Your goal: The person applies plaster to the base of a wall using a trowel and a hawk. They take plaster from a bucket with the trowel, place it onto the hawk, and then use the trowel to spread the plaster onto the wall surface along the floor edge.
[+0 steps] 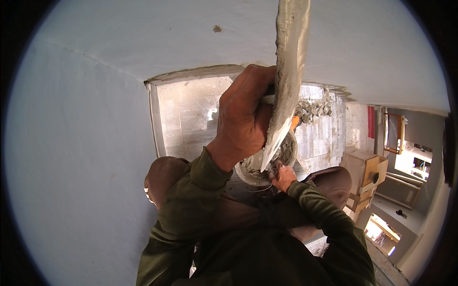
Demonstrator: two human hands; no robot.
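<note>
My left hand [243, 117], at the centre, is closed on a long flat plastering tool [288, 57], seen nearly edge-on, coated in grey plaster with a whiter lower tip. Below it sits a round bucket [248, 178] holding wet grey mortar [286, 150]. My right hand [284, 177] is down at the bucket's near right, its smeared fingers curled; what they hold is hidden in the mortar. An orange piece [295, 122] shows partly behind the flat tool, above the bucket.
A pale blue wall [76, 152] fills the left, joining another pale surface [362, 57] above. Mortar lumps [317, 109] lie on the pale, stained floor [186, 112]. At the right stand cardboard boxes [362, 176], with a wooden frame [393, 133] and lit openings beyond.
</note>
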